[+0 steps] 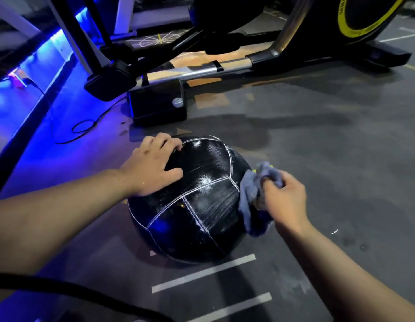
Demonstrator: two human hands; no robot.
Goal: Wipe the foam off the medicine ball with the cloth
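The ball sits on the floor. The left hand lies spread on its top, likely to steady it. The right hand grips the bunched cloth against the ball's right side, where thin foam streaks remain.

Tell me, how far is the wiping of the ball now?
Done: the upper panels of the ball look mostly dark and shiny. In hand: the left hand steadies it while the right hand holds the cloth against its right side. Left: white foam streaks on the lower right panel and along the seams.
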